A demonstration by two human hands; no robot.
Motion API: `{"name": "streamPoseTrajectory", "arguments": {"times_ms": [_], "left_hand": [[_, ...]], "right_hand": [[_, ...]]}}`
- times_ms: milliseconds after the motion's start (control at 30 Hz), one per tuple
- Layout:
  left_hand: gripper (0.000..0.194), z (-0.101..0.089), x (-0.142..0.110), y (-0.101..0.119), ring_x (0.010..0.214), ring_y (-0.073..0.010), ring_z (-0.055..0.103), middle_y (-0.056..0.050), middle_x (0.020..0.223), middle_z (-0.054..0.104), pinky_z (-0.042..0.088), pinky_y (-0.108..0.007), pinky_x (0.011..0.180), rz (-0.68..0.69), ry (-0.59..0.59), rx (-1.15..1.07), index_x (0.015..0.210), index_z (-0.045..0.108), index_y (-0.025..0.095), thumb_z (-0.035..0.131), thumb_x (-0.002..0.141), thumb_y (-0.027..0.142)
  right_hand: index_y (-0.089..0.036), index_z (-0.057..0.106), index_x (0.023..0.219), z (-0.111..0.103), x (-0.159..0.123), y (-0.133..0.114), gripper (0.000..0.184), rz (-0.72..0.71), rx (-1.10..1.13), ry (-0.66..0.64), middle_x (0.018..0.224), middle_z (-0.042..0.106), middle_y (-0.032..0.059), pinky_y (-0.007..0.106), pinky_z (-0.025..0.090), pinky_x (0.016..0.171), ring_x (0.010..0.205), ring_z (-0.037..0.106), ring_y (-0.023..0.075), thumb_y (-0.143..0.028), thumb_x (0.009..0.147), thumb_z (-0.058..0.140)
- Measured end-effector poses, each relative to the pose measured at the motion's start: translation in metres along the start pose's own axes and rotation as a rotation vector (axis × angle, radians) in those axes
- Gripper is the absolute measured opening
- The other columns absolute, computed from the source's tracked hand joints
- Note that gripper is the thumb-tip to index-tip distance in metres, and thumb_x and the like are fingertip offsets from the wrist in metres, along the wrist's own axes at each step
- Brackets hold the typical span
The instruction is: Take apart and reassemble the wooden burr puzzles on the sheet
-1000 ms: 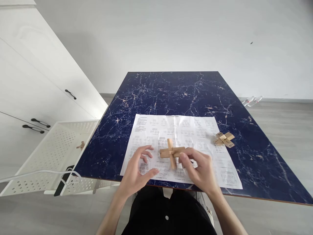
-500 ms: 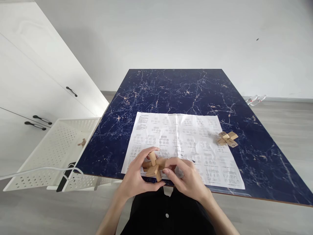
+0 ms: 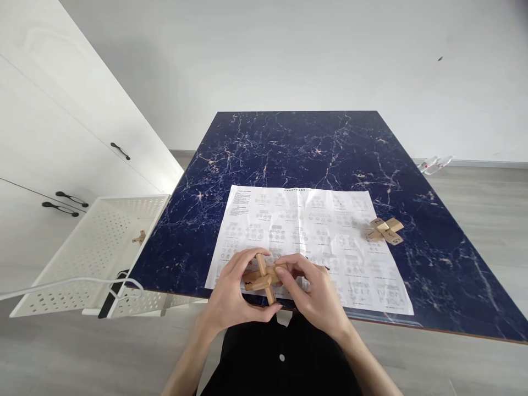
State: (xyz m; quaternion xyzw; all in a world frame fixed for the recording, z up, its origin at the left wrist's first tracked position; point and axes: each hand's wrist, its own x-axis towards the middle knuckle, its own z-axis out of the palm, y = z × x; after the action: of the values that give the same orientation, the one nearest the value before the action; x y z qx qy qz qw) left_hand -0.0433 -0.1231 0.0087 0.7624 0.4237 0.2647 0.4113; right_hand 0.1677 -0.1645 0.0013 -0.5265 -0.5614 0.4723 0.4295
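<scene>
Holds the wooden cross [image 3: 259, 282] over the near part of the printed sheet [image 3: 284, 219] on the table [image 3: 289, 146]: clasps one bar endwise in the left hand [image 3: 231, 290], seemingly for steadiness, and pinches another in the grip of the right hand [image 3: 315, 291], likely for control. Has the second cross [image 3: 386, 231] at the sheet's right edge, probably for working room.

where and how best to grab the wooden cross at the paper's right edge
I'd pinch the wooden cross by its lower-right end, coming from the right with the right hand, the nearer one: that end juts past the paper over the tabletop, its sides seemingly free for finger and thumb.
</scene>
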Motion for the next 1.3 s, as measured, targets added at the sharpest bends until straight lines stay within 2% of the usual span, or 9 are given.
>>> {"name": "streamPoseTrajectory", "arguments": {"times_ms": [167,367,533,667,967,1200,1300], "left_hand": [[0.086,-0.005,0.001,0.002,0.126,-0.0335,0.069,-0.006,0.142,0.067,0.060,-0.048,0.109,-0.023,-0.028,-0.081,0.145,0.055,0.034,0.093,0.069,0.026],[0.098,-0.005,0.006,0.003,0.131,-0.0354,0.069,-0.009,0.149,0.067,0.058,-0.050,0.112,-0.021,-0.017,-0.104,0.153,0.050,0.032,0.101,0.069,0.043],[0.085,-0.005,0.011,0.010,0.118,-0.0320,0.074,-0.006,0.137,0.072,0.060,-0.048,0.107,0.033,0.014,-0.055,0.142,0.058,0.030,0.098,0.067,0.035],[0.084,-0.004,0.014,0.014,0.116,-0.0325,0.074,-0.006,0.129,0.075,0.060,-0.049,0.106,0.058,0.045,-0.041,0.140,0.059,0.028,0.095,0.064,0.033],[0.079,-0.009,0.022,0.017,0.115,-0.0321,0.073,-0.005,0.127,0.076,0.058,-0.047,0.104,0.099,0.033,0.027,0.132,0.062,0.028,0.095,0.060,0.031],[0.071,-0.009,0.024,0.014,0.106,-0.0301,0.074,-0.006,0.121,0.077,0.058,-0.045,0.102,0.089,0.012,-0.185,0.130,0.067,0.025,0.093,0.064,0.037],[0.065,-0.007,0.023,0.009,0.105,-0.0307,0.076,-0.007,0.121,0.078,0.059,-0.044,0.099,0.078,-0.021,-0.292,0.128,0.069,0.024,0.091,0.071,0.044]], "right_hand": [[-0.024,0.074,0.110,0.001,0.004,-0.010,0.033,0.031,0.104,0.025,0.075,0.067,0.0006,0.034,0.063,0.069,0.071,0.070,0.0202,-0.055,0.108,0.063],[-0.022,0.072,0.109,-0.005,0.008,-0.014,0.035,0.127,0.305,-0.020,0.080,0.072,0.0021,0.030,0.061,0.061,0.066,0.069,0.0169,-0.056,0.104,0.069],[-0.022,0.073,0.108,-0.008,0.006,-0.015,0.034,0.114,0.324,-0.002,0.080,0.072,0.0017,0.029,0.061,0.061,0.065,0.068,0.0157,-0.056,0.104,0.071],[-0.022,0.074,0.108,-0.006,0.003,-0.015,0.037,0.122,0.328,0.033,0.080,0.074,0.0025,0.030,0.061,0.059,0.062,0.067,0.0160,-0.058,0.103,0.072],[-0.021,0.075,0.107,-0.006,0.001,-0.018,0.037,0.167,0.336,0.082,0.078,0.072,0.0016,0.028,0.059,0.059,0.062,0.065,0.0144,-0.058,0.101,0.075],[-0.021,0.073,0.104,-0.008,0.003,-0.024,0.035,0.118,0.365,0.045,0.075,0.071,0.0012,0.027,0.059,0.058,0.062,0.066,0.0143,-0.056,0.104,0.072],[-0.022,0.072,0.111,-0.011,0.004,-0.021,0.031,0.024,0.328,0.013,0.077,0.071,0.0004,0.028,0.060,0.059,0.065,0.069,0.0154,-0.053,0.105,0.071]]}}
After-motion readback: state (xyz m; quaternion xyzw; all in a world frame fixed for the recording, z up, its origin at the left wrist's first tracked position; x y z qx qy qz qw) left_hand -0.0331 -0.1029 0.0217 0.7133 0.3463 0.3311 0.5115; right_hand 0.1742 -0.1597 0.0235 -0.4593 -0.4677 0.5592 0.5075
